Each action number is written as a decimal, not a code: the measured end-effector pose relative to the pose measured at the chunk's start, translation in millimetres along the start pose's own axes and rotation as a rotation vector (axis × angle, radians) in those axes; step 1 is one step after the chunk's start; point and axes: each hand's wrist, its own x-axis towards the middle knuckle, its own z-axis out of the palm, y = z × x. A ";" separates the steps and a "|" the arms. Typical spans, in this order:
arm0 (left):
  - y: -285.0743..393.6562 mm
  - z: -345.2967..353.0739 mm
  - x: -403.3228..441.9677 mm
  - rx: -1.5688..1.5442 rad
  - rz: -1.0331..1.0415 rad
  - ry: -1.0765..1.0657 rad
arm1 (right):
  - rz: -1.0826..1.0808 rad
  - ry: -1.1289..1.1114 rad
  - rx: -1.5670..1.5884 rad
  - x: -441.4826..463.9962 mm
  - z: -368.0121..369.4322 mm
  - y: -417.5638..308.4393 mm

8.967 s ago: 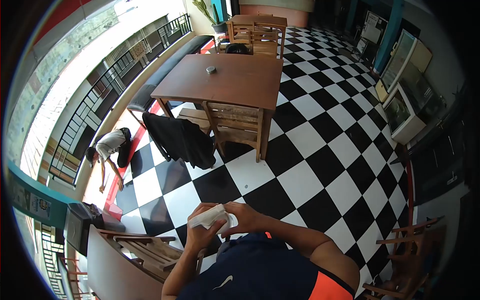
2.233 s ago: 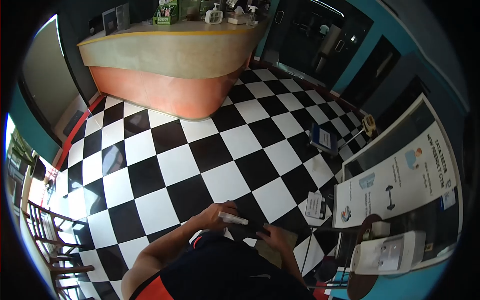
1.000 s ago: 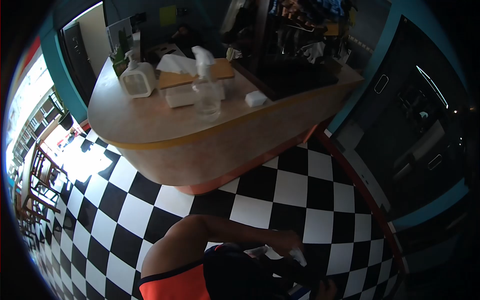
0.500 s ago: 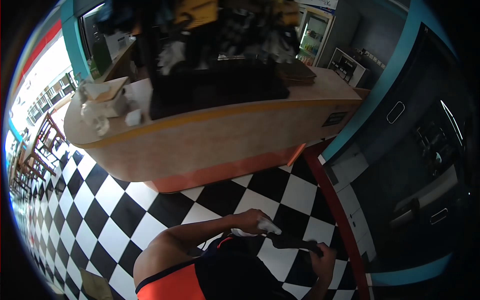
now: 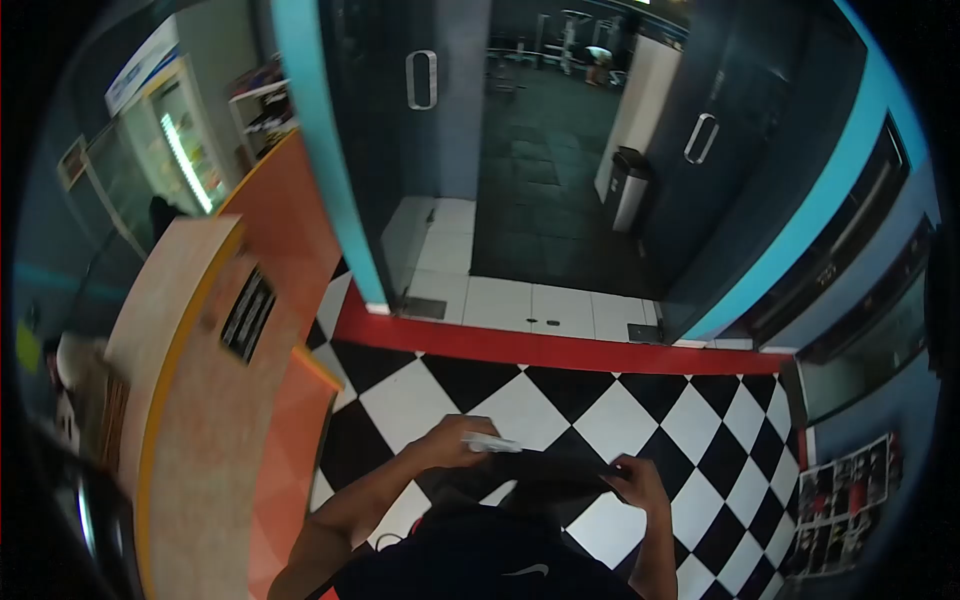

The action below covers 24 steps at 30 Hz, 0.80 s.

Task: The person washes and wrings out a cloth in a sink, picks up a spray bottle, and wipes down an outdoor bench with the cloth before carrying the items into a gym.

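Observation:
Low in the view, my left hand [image 5: 452,442] is closed round a small whitish item [image 5: 490,443], which looks like a folded tissue or cloth. My right hand [image 5: 636,483] pinches one end of a dark, flat item [image 5: 560,470]. That dark item stretches between both hands in front of my dark shirt, and its other end lies by my left hand. Its outline blends with the black floor tiles, so I cannot make out exactly what it is.
Ahead, an open doorway [image 5: 545,210] stands between dark glass doors with metal handles [image 5: 422,80]. Inside are a bin [image 5: 626,190], gym equipment and a distant person [image 5: 598,62]. The counter [image 5: 205,420] runs along the left, and a poster board [image 5: 845,500] stands at right.
The view has swung right from the tables, past the counter, to the doorway. The white item is still in my left hand; the dark item now stretches between both hands.

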 end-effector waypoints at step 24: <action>-409.0 -189.9 625.4 0.124 -0.416 0.546 | -0.433 -0.272 -0.376 847.1 -246.2 43.9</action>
